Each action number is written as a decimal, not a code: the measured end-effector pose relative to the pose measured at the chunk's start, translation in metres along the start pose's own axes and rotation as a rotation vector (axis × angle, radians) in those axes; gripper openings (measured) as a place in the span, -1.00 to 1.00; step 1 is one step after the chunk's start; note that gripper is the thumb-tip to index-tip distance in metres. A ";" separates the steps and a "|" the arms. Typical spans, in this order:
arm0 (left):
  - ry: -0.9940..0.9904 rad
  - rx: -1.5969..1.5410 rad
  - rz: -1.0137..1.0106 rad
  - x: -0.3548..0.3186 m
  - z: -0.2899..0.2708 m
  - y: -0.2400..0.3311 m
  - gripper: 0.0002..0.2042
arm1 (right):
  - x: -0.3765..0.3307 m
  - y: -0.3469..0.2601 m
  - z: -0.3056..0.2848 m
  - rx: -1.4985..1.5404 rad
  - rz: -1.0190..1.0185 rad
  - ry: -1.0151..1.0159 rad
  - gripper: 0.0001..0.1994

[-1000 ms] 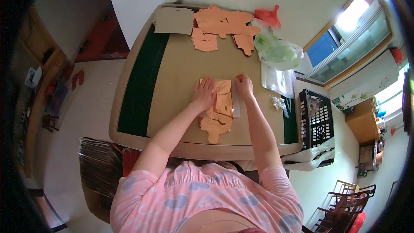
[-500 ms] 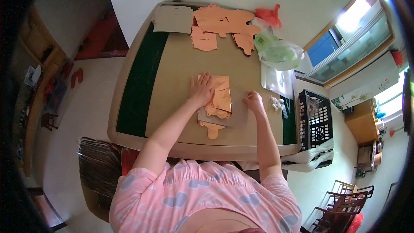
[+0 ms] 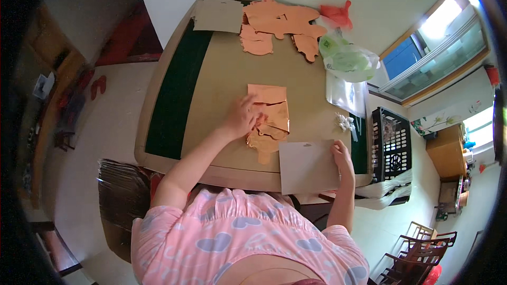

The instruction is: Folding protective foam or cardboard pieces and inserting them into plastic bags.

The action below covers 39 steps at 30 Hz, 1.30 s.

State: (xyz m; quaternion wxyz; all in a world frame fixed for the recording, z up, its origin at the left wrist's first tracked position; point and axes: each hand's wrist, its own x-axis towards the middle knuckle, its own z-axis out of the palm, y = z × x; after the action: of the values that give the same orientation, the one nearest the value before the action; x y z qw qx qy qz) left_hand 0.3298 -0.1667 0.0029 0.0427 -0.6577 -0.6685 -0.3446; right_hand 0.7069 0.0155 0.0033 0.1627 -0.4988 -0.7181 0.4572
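My right hand (image 3: pixel 342 157) grips a flat grey cardboard sheet (image 3: pixel 308 171) by its far right corner. The sheet has a small slot near its far edge and overhangs the near table edge. At the table's middle lie shiny orange foil-like cut-out pieces (image 3: pixel 272 95), overlapping in a loose rectangle with a rounded tab (image 3: pixel 264 155) at the near end. Over their left side is my left hand (image 3: pixel 242 119), fingers apart and holding nothing; whether the fingertips touch the pieces I cannot tell.
Larger orange cut-outs (image 3: pixel 280 17) and another grey card (image 3: pixel 217 16) lie along the far edge. On the right are a green-white plastic bag (image 3: pixel 348 63), clear plastic sleeves (image 3: pixel 346 95) and small white pieces (image 3: pixel 345 122). A black crate (image 3: pixel 391 148) stands beside the table (image 3: pixel 222 63).
My right hand has drawn the grey card from beneath the orange pieces, toward me and to the right. The left hand has lifted from lying flat and shifted slightly toward the near left.
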 end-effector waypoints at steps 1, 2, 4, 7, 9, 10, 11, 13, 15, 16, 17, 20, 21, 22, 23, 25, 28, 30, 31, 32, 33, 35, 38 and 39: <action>0.001 0.005 -0.002 -0.010 -0.003 0.003 -0.69 | -0.004 -0.007 -0.003 0.002 -0.003 -0.003 -0.93; -0.001 0.047 0.023 -0.020 -0.004 0.004 -0.72 | -0.009 -0.015 -0.006 0.101 0.038 -0.041 -0.94; -0.007 0.085 0.051 -0.033 -0.004 0.003 -0.74 | -0.018 -0.029 -0.009 0.313 0.144 -0.095 -0.94; -0.068 0.093 0.013 -0.043 -0.002 0.002 -0.73 | -0.022 -0.057 0.017 0.458 0.054 -0.021 -0.94; -0.085 0.109 -0.003 -0.046 0.000 0.004 -0.73 | -0.014 -0.065 0.041 0.547 0.034 -0.039 -0.89; -0.089 0.109 0.000 -0.047 -0.001 0.005 -0.73 | -0.001 -0.055 0.050 0.398 -0.020 -0.077 -0.87; -0.157 0.162 -0.034 -0.049 -0.003 0.005 -0.72 | 0.007 -0.060 0.068 0.420 -0.041 -0.072 -0.87; -0.220 0.196 -0.055 -0.049 -0.003 0.007 -0.71 | 0.020 -0.060 0.098 0.289 -0.165 0.019 -0.84; -0.180 0.154 -0.045 -0.050 -0.003 0.007 -0.71 | 0.017 -0.073 0.125 0.014 -0.310 0.266 -0.72; -0.178 0.161 -0.059 -0.053 -0.004 0.005 -0.71 | 0.011 -0.087 0.136 0.015 -0.316 0.252 -0.72; -0.186 0.156 -0.061 -0.053 -0.005 0.006 -0.70 | 0.003 -0.098 0.142 -0.142 -0.543 0.302 -0.68; -0.192 0.153 -0.066 -0.054 -0.005 0.005 -0.70 | -0.019 -0.105 0.160 -0.480 -0.771 0.077 -0.56; -0.189 0.156 -0.067 -0.055 -0.004 0.004 -0.70 | -0.026 -0.107 0.167 -0.476 -0.731 0.015 -0.55; -0.190 0.155 -0.067 -0.054 -0.003 0.002 -0.70 | -0.029 -0.105 0.171 -0.477 -0.730 0.014 -0.55; -0.163 0.112 -0.087 -0.054 -0.001 0.000 -0.70 | -0.030 -0.103 0.174 -0.543 -0.737 0.016 -0.55; -0.136 0.069 -0.110 -0.051 0.005 -0.006 -0.70 | -0.029 -0.101 0.175 -0.608 -0.744 0.015 -0.56; 0.170 -0.293 -0.289 -0.029 0.021 -0.027 -0.74 | -0.028 -0.103 0.176 -0.621 -0.762 0.030 -0.55; 0.261 -0.222 -0.464 0.000 0.028 -0.050 -0.76 | -0.029 -0.105 0.176 -0.626 -0.779 0.050 -0.56; 0.266 -0.222 -0.461 0.018 0.027 -0.057 -0.76 | -0.029 -0.104 0.176 -0.628 -0.783 0.053 -0.56; 0.179 -0.096 -0.495 0.037 0.026 -0.064 -0.74 | -0.029 -0.103 0.177 -0.635 -0.788 0.058 -0.56; 0.091 0.030 -0.526 0.054 0.025 -0.068 -0.72 | -0.028 -0.101 0.179 -0.641 -0.792 0.066 -0.56; -0.076 0.109 -0.515 0.085 0.021 -0.060 -0.69 | -0.028 -0.096 0.177 -0.642 -0.784 0.081 -0.56; -0.290 0.148 -0.545 0.115 0.021 -0.062 -0.62 | -0.030 -0.093 0.177 -0.646 -0.779 0.100 -0.56; -0.343 0.101 -0.589 0.122 0.023 -0.064 -0.59 | -0.031 -0.093 0.178 -0.640 -0.763 0.088 -0.56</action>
State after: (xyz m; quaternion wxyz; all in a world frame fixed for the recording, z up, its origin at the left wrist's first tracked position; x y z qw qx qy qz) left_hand 0.2644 -0.0445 0.0218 -0.1392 -0.4818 -0.8434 -0.1927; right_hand 0.5450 -0.1075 -0.0077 0.1873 -0.2444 -0.9461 0.1005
